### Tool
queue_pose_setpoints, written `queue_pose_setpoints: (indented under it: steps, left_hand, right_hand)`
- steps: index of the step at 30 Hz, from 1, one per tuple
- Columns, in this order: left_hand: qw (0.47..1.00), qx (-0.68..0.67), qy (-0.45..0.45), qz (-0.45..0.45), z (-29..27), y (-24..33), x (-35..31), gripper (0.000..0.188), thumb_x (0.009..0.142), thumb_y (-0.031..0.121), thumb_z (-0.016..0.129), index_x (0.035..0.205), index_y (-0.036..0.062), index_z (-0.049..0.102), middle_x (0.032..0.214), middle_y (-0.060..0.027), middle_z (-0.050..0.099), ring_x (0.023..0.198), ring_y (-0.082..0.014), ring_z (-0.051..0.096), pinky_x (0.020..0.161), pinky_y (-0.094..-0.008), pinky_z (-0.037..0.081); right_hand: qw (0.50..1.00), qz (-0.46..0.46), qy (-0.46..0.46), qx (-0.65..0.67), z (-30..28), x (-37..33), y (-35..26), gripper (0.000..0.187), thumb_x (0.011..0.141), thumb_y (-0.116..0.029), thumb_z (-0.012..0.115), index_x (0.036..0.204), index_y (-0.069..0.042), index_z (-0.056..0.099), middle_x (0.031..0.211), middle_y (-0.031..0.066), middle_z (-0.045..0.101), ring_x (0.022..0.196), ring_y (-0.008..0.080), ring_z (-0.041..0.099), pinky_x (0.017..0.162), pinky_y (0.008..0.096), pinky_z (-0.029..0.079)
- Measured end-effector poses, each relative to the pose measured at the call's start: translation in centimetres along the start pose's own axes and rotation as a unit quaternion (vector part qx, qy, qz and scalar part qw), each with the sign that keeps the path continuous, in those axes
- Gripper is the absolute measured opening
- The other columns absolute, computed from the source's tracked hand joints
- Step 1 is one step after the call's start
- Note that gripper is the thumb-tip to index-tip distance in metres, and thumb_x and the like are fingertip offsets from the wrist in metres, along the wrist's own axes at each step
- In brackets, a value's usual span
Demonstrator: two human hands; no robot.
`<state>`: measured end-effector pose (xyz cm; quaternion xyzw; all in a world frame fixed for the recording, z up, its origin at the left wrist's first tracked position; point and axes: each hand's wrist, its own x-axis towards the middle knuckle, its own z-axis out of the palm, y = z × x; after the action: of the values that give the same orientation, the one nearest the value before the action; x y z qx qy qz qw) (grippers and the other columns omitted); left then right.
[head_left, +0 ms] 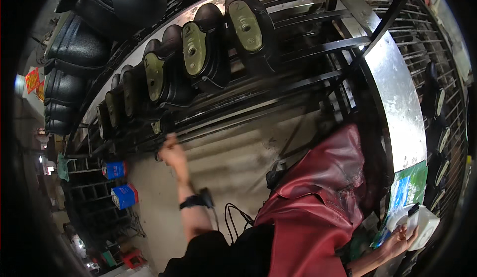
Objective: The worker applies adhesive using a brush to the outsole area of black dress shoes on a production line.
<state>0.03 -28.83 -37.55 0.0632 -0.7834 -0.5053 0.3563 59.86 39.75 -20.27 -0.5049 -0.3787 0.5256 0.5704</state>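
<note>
My left hand (173,152) reaches out at the lower edge of the shoe rack. Its fingers look curled at a dark edge that I cannot make out, close to a small shoe sole (156,127). A black wrist strap (195,201) with a small device and cable sits on that arm. At the far right, my right hand (401,238) grips a slim white tool with a dark end (413,218). This tool is beside a white plastic container (427,227). Black shoes with olive-green soles (194,50) stand in a row on the rack, soles facing me.
The black metal rack (308,53) spans the top. More black shoes (74,43) hang at upper left. A dark red leather-like apron (318,197) covers my lap. A metal ledge (397,103) runs down the right, near another shoe rack (420,38). Blue tins (124,196) stand left.
</note>
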Motion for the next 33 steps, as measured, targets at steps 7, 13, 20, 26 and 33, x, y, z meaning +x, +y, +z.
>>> queue_pose_setpoints:
  steps: [7,13,20,26,33]
  left_hand:
    - [0.863,0.388,0.197,-0.256,-5.4,1.6,9.0,0.047,0.107,0.026,0.057,0.095,-0.0161,0.074,0.09,-0.0278,0.077,0.079,-0.0352,0.072,0.07,-0.0472,0.053]
    - [0.953,0.281,0.087,-0.073,3.2,8.6,1.7,0.05,0.11,0.032,0.054,0.085,-0.0069,0.072,0.068,-0.0132,0.067,0.064,-0.0306,0.063,0.063,-0.0453,0.051]
    - [0.874,0.45,0.083,0.162,-6.9,-2.8,11.3,0.038,0.108,0.028,0.055,0.108,-0.0063,0.07,0.101,-0.0311,0.073,0.093,-0.0484,0.07,0.081,-0.0563,0.053]
    - [0.925,0.219,-0.258,0.171,22.9,0.0,-2.1,0.031,0.106,0.023,0.059,0.124,-0.0022,0.066,0.129,-0.0222,0.07,0.111,-0.0384,0.07,0.097,-0.0497,0.055]
    - [0.838,0.097,-0.341,0.415,38.4,10.7,-16.2,0.036,0.106,0.028,0.062,0.128,-0.0016,0.067,0.13,-0.0191,0.071,0.113,-0.0343,0.07,0.1,-0.046,0.056]
  right_hand:
    - [0.996,0.015,0.052,0.075,-3.6,0.3,-1.9,0.032,0.107,-0.015,0.063,0.138,-0.009,0.066,0.098,0.0181,0.06,0.09,0.0246,0.059,0.079,0.0339,0.05]
    - [0.996,-0.02,0.063,0.062,-8.3,0.7,-2.4,0.032,0.106,-0.012,0.063,0.138,-0.008,0.066,0.103,0.0217,0.063,0.086,0.0268,0.061,0.075,0.0338,0.053]
    - [0.986,-0.094,0.123,-0.062,-4.4,-1.9,-2.6,0.032,0.106,-0.017,0.061,0.137,-0.007,0.062,0.104,0.0187,0.066,0.083,0.0256,0.064,0.072,0.0315,0.055]
    - [0.968,-0.037,0.17,0.179,5.0,-4.6,-2.0,0.019,0.1,-0.015,0.07,0.115,-0.003,0.065,0.098,0.0078,0.069,0.072,0.0152,0.062,0.057,0.0275,0.05]
    - [0.971,-0.114,0.207,0.04,4.4,-6.2,-3.1,0.021,0.104,-0.018,0.074,0.102,0.002,0.069,0.08,0.0106,0.073,0.057,0.0173,0.068,0.048,0.0302,0.052]
